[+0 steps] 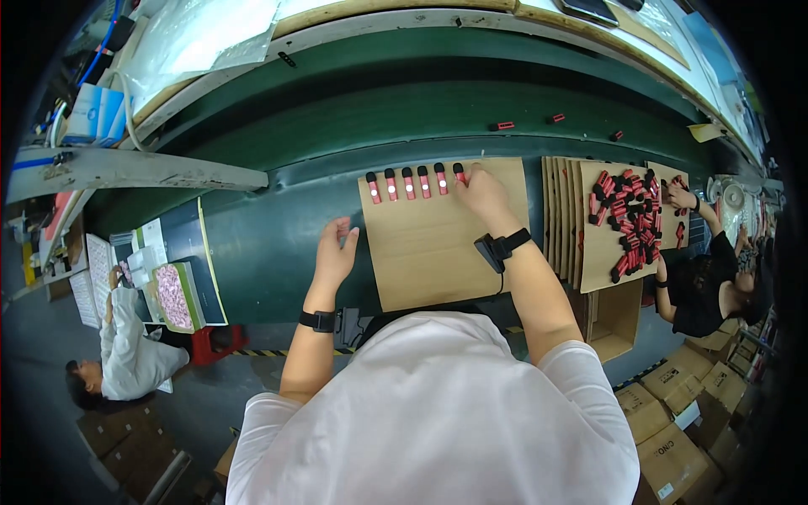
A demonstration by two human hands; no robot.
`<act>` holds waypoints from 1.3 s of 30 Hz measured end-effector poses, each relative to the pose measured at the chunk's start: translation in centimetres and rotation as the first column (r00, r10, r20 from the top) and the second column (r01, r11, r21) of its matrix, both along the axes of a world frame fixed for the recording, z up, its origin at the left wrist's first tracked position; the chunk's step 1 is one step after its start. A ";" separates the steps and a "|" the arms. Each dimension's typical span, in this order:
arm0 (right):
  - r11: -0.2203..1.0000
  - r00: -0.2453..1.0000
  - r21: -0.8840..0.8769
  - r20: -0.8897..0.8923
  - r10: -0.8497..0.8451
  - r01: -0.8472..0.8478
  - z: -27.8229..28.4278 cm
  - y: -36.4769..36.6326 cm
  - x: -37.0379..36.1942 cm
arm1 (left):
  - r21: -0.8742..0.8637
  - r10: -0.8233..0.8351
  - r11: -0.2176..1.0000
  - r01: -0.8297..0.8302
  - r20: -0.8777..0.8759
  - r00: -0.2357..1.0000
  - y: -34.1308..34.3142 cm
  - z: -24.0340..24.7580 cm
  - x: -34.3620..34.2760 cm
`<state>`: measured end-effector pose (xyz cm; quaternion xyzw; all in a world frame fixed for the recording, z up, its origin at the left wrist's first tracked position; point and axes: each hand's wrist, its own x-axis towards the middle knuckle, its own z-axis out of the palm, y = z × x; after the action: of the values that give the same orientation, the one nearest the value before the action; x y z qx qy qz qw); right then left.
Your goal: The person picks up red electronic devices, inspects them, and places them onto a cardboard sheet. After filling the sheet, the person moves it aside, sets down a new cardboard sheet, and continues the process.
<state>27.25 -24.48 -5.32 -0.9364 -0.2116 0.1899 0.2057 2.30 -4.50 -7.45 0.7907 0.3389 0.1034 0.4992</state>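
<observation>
On a cardboard sheet [433, 244] in front of me stands a row of several small red tubes with black rounded tops; a white round spot shows on most. At the row's right end is one such red tube [459, 173], and the fingers of my right hand [485, 195] are closed on its side. The fingertips are partly hidden behind the hand. My left hand [337, 251] hovers off the sheet's left edge, fingers apart and holding nothing. The nearest piece to it is the leftmost red tube [373, 187].
To the right, stacked cardboard sheets [562, 223] stand beside a heap of red tubes [627, 215], where a co-worker [711, 278] reaches in. A few loose pieces [502, 126] lie on the green bench beyond. A metal arm [185, 174] juts in left; another person [135, 353] sits beyond.
</observation>
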 end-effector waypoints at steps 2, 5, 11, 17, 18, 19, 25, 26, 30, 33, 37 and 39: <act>1.000 1.000 -0.029 -0.002 -0.009 0.009 -0.5 0.5 0.2 | -0.011 -0.017 1.000 0.017 -0.062 0.998 0.3 -0.9 -0.3; 0.997 0.999 -0.079 0.033 -0.006 0.009 -1.1 1.2 0.4 | -0.020 -0.029 0.999 0.027 -0.095 0.995 0.7 -1.8 -0.3; 0.997 1.000 -0.078 0.015 -0.020 0.021 -0.8 0.8 1.5 | -0.033 -0.023 0.999 0.019 -0.133 0.991 1.1 -2.3 0.3; 0.999 0.993 -0.005 0.110 -0.048 0.049 -0.9 -0.2 8.2 | -0.009 0.044 0.999 -0.045 -0.092 0.995 1.3 -2.6 -0.2; 1.000 0.984 -0.001 0.178 -0.009 0.009 -1.8 -0.3 9.8 | -0.002 0.052 0.999 -0.052 -0.107 0.993 1.3 -2.4 -0.2; 0.999 0.970 0.002 0.241 0.033 -0.034 -3.0 -0.4 11.2 | 0.006 0.063 0.998 -0.063 -0.125 0.990 1.3 -2.2 -0.2; 0.977 0.959 -0.191 0.245 0.144 -0.098 -6.8 0.9 16.0 | 0.045 0.149 0.989 -0.143 -0.159 0.976 1.7 -0.6 -1.5; 0.967 0.964 -0.240 0.227 0.140 -0.084 -7.3 1.1 16.5 | 0.054 0.163 0.986 -0.157 -0.137 0.977 1.8 -0.4 -1.6; 0.947 0.972 -0.277 0.116 0.203 -0.165 -8.1 1.0 18.7 | 0.026 0.196 0.980 -0.195 -0.094 0.976 1.5 1.4 -1.0; 0.968 0.974 -0.130 0.054 0.221 -0.213 -6.5 0.4 17.9 | -0.008 0.189 0.982 -0.190 -0.061 0.980 1.1 3.6 0.4; 0.926 0.981 0.339 -0.038 0.190 -0.166 1.4 -0.5 11.9 | -0.027 0.115 0.993 -0.114 0.043 0.992 -0.3 8.3 2.8; 0.817 0.973 0.557 -0.063 0.220 -0.149 5.8 -1.0 7.7 | 0.001 0.025 1.000 -0.025 0.158 0.987 -1.3 11.1 3.9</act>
<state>34.96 -25.46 0.45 -0.7993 -0.3338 0.1982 0.4587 6.20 -5.80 3.66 0.7765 0.3082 0.1724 0.5219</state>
